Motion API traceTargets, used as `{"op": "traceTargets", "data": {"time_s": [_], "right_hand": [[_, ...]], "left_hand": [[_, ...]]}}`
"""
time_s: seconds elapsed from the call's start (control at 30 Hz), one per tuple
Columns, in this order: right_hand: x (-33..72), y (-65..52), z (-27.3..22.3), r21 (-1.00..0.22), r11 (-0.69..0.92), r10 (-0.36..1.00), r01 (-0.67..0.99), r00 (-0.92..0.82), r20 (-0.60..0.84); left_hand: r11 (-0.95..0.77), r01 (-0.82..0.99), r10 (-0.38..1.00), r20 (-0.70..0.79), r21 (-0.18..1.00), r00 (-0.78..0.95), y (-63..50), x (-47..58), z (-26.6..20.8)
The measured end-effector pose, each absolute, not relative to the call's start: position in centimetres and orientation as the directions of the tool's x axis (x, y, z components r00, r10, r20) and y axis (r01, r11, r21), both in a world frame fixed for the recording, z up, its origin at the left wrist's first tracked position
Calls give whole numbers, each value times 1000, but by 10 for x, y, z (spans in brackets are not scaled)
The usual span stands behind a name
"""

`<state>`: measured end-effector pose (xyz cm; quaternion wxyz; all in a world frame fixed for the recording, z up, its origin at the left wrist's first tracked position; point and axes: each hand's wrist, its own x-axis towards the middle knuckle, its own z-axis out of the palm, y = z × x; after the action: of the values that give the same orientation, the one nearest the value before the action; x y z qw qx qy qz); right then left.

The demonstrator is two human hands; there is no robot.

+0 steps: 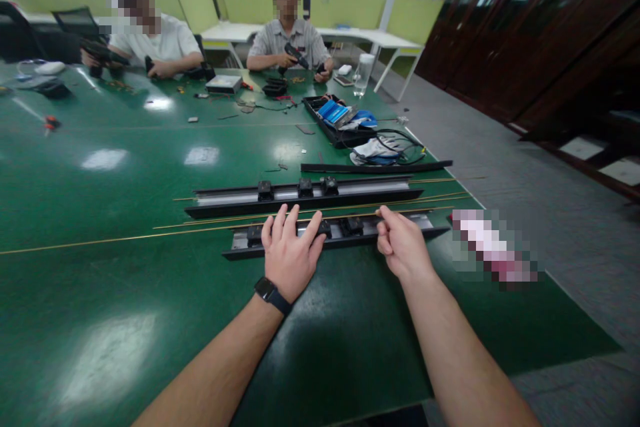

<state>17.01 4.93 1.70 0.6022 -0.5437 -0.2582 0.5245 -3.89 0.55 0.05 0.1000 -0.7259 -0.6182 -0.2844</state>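
My left hand (293, 250) lies palm down with spread fingers over the nearer black channel rail (350, 243), its fingertips at the long thin brass rod (125, 238). To the right, my right hand (404, 241) has its thumb and forefinger pinched on that rod above the same rail, other fingers curled. Small black blocks (354, 225) sit inside this rail, partly hidden by my left hand. Just behind it lies a second black channel rail (240, 207), with black blocks (265, 190) in its trough. More thin brass rods lie along and between the rails.
Behind the rails are a narrow black strip (375, 167), a cable coil (400, 145) and a black tray (327, 132) holding blue packs. A blurred pink item (493, 247) lies by the right table edge. Two people sit across, one holding a power drill (296, 55).
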Motion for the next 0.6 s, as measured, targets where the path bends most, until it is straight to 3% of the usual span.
{"op": "traceTargets", "data": {"time_s": [0.6], "right_hand": [[168, 50, 16, -938, -126, 908, -322, 343, -240]], "left_hand": [[-215, 952, 844, 533, 219, 68, 5, -39, 1]]}}
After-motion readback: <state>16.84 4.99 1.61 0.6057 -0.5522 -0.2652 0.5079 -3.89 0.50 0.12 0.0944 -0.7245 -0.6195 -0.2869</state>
